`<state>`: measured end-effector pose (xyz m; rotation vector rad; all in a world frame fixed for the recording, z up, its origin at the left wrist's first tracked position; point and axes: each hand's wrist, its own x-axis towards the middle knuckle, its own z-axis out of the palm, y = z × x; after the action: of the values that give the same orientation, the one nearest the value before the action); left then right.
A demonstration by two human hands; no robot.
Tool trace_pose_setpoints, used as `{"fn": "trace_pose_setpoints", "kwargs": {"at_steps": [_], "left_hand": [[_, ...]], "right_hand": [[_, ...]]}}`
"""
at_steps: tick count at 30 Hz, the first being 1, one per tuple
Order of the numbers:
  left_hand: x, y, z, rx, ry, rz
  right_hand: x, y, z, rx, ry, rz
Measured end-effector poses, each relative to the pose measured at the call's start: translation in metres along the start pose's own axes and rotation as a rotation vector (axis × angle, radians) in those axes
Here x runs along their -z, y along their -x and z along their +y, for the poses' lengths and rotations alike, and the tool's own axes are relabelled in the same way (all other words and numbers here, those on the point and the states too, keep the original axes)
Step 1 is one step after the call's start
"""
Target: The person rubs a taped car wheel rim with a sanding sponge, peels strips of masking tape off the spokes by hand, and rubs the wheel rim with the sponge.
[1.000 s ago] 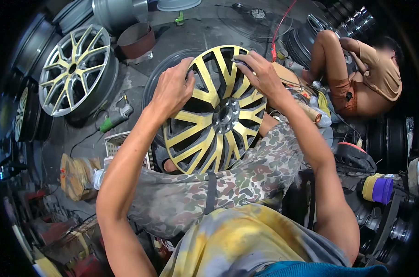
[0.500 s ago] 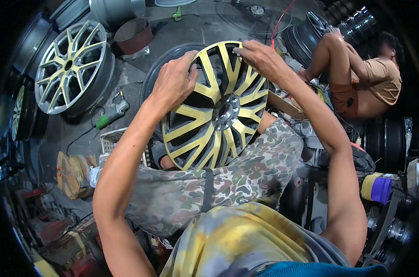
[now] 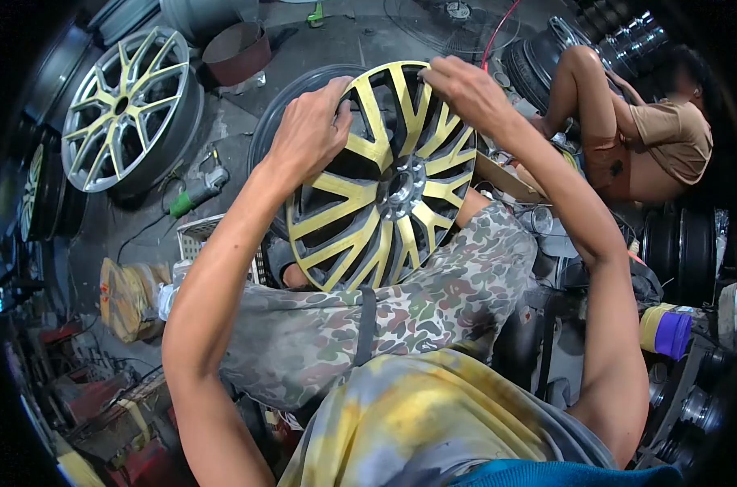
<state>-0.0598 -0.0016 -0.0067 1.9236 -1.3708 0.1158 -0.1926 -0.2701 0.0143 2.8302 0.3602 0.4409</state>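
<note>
While the left hand (image 3: 310, 128) curls its fingers at the rim of a yellow-and-black wheel (image 3: 417, 183), the right hand (image 3: 468, 93) grips the top edge; that wheel (tilted) sits below both, by camouflage trousers (image 3: 421, 321). Left of the hands lies a green-handled tool (image 3: 194, 197); farther out, another spoked wheel (image 3: 107, 108).

arms (image 3: 214, 292) outstretched; hands (image 3: 305, 130) raised, apart; fingers (image 3: 445, 79) curled; exact grip hard to judge
</note>
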Motion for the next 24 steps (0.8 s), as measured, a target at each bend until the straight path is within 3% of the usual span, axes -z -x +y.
{"fn": "trace_pose_setpoints", "kwargs": {"at_steps": [2, 6, 8, 10, 12, 18, 20, 22, 24], "left_hand": [[0.000, 0.000, 0.001, 0.019, 0.008, -0.008], [0.001, 0.000, 0.002, -0.002, 0.004, 0.012], [-0.001, 0.000, 0.001, -0.012, 0.008, 0.017], [0.000, -0.001, 0.000, 0.019, 0.005, 0.000], [0.002, 0.000, 0.000, 0.015, 0.005, 0.013], [0.000, 0.000, 0.001, 0.019, -0.005, 0.008], [0.002, 0.001, 0.000, 0.027, -0.006, 0.006], [0.001, 0.001, 0.001, -0.005, 0.005, 0.023], [0.000, -0.002, 0.001, 0.021, 0.008, -0.007]], "right_hand": [[-0.001, 0.002, -0.007, -0.035, 0.030, -0.042], [-0.009, 0.009, -0.010, 0.069, -0.097, 0.087], [-0.002, 0.001, 0.005, -0.037, -0.021, 0.043], [-0.011, 0.006, -0.006, -0.008, -0.050, 0.131], [-0.010, 0.018, -0.027, 0.120, -0.232, 0.034], [-0.002, 0.004, 0.007, 0.044, -0.066, 0.031], [0.000, 0.018, -0.023, 0.132, -0.210, -0.046], [-0.006, 0.011, -0.002, 0.171, -0.202, -0.049], [0.000, -0.002, 0.025, 0.226, -0.022, 0.038]]}}
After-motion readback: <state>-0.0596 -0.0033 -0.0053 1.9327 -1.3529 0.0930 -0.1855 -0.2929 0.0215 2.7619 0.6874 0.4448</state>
